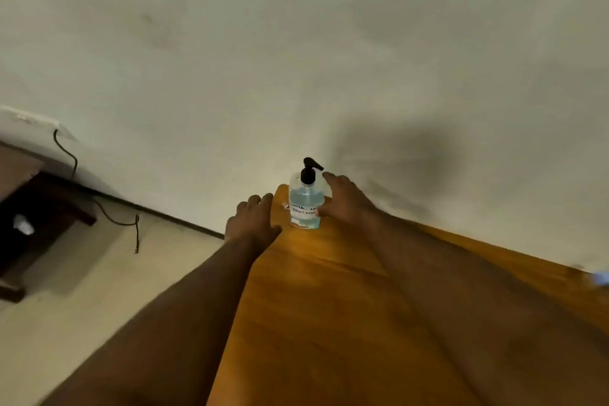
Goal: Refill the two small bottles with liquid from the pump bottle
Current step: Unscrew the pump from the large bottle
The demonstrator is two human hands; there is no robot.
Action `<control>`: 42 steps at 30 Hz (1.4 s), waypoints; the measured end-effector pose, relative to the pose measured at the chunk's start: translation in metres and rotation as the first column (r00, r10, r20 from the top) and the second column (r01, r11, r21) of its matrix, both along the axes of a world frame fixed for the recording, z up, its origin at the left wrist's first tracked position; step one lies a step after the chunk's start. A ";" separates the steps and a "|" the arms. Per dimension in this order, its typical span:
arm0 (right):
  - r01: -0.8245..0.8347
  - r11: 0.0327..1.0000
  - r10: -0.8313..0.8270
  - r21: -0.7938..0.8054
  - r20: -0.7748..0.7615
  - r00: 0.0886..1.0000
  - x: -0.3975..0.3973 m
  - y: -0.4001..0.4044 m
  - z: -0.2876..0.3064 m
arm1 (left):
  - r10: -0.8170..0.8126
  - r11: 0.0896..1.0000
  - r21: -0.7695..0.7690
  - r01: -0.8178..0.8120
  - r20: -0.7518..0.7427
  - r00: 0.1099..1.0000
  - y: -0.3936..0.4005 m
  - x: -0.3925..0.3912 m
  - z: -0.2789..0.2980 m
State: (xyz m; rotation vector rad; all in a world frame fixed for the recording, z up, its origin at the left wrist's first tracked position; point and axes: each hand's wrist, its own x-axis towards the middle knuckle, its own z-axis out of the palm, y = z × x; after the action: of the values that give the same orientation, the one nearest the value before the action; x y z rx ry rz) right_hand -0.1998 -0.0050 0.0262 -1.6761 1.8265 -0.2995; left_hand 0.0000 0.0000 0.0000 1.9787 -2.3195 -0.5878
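Observation:
A clear pump bottle [304,199] with bluish liquid, a black pump head and a white label stands upright at the far left corner of the wooden table [329,306]. My right hand [346,196] curves around the bottle's right side, fingers spread and touching or nearly touching it. My left hand [252,221] rests palm down on the table's left edge, just left of the bottle, holding nothing. No small bottles show in this view.
A pale wall rises directly behind the table. Left of the table lies a light floor with a black cable [108,208] and dark wooden furniture [39,208]. A blurred bluish-white object [601,278] sits at the right edge.

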 end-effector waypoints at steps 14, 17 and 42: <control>0.168 0.981 -0.140 -0.094 0.252 0.957 0.009 -0.037 -0.064 | 0.057 0.978 0.208 -0.029 -0.129 0.990 -0.032 -0.013 -0.073; 0.166 0.979 -0.133 -0.119 0.245 0.960 0.007 -0.026 -0.062 | 0.050 0.982 0.189 -0.014 -0.186 0.981 -0.028 -0.023 -0.070; 0.419 0.908 -0.379 -0.014 0.403 0.833 -0.138 0.362 -0.028 | -0.151 0.878 0.275 0.392 -0.617 0.772 0.258 -0.158 -0.013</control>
State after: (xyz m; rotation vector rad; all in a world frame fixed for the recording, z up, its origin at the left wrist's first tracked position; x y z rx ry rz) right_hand -0.3383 0.3565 -0.0022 -1.1647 1.8520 -0.8596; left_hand -0.1578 0.2581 -0.0133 1.2557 -2.1958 -1.5425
